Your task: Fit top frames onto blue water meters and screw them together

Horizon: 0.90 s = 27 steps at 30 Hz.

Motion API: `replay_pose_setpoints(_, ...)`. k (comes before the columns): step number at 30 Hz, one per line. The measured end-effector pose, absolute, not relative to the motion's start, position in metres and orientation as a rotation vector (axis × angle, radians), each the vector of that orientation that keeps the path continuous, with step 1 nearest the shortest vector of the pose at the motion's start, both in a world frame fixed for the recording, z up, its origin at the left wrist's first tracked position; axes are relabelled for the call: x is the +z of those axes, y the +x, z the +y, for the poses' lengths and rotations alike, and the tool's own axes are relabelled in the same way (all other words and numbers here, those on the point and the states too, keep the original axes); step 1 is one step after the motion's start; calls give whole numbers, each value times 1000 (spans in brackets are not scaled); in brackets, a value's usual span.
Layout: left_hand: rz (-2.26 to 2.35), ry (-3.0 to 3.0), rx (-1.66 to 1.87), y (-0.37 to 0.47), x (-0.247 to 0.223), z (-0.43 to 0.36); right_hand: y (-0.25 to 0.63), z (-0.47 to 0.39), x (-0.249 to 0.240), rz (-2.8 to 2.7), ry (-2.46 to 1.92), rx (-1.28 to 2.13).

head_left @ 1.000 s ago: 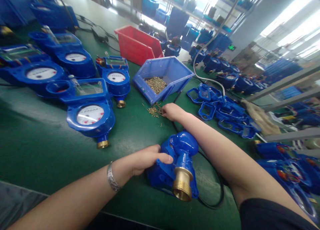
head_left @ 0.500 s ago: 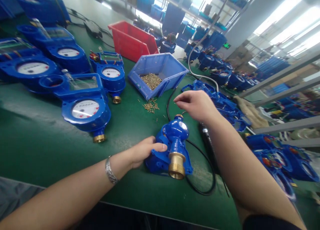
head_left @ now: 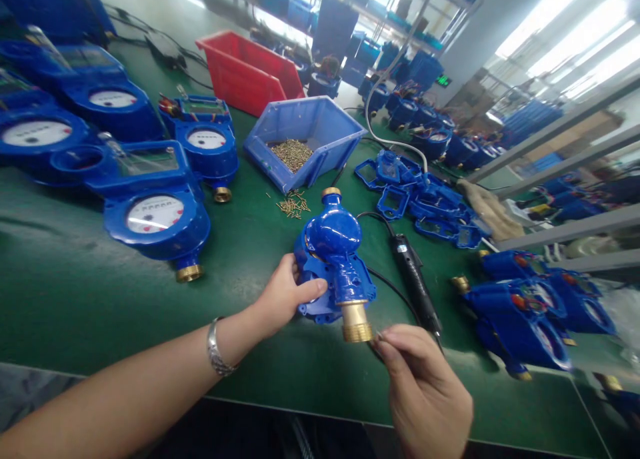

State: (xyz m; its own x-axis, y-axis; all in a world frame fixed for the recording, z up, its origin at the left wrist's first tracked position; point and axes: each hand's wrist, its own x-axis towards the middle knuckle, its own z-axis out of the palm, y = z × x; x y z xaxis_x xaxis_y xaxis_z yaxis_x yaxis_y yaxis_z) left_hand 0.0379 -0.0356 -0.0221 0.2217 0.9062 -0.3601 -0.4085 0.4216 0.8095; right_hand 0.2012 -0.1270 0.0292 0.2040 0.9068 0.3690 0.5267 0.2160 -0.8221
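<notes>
My left hand (head_left: 287, 292) grips the left side of a blue water meter (head_left: 334, 232), thumb across its housing. The meter is turned so that its dials do not show, and its brass threaded end (head_left: 357, 326) points toward me. Just right of that end, my right hand (head_left: 425, 386) is closed in a pinch, with the tip of a small screw (head_left: 379, 336) showing at the fingertips. Behind the meter lies a loose pile of brass-coloured screws (head_left: 294, 204), in front of a blue bin (head_left: 333, 136) that holds many more.
A black electric screwdriver (head_left: 415, 279) with its cable lies right of the meter. Blue frame covers (head_left: 425, 196) are heaped behind it. Several finished-looking water meters (head_left: 155, 212) stand at left, and others (head_left: 520, 319) at right. A red bin (head_left: 245, 72) stands behind the blue one.
My right hand has come down and toward me, from above the meter's far end to beside its near brass end. My left hand keeps its hold, and the meter has tilted slightly.
</notes>
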Motion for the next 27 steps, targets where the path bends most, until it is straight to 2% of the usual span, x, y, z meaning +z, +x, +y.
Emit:
replay_pose_setpoints(4, 964, 609, 1043, 39, -19, -37, 187, -131, -9, -1140, -1440, 833)
replay_pose_setpoints(8, 964, 608, 1060, 40, -20, -39, 168, -126, -24, -943, -1328, 966)
replay_pose_setpoints(13, 975, 657, 1037, 40, -22, -42, 157, -120, -24, -903, -1338, 952)
replay_pose_setpoints(22, 991, 719, 992, 37, -18, -43, 149, -113, 11, -1129, -1678, 729)
replay_pose_setpoints(27, 980, 710, 980, 38, -17, -42, 156, -119, 4, -1103, -1707, 659)
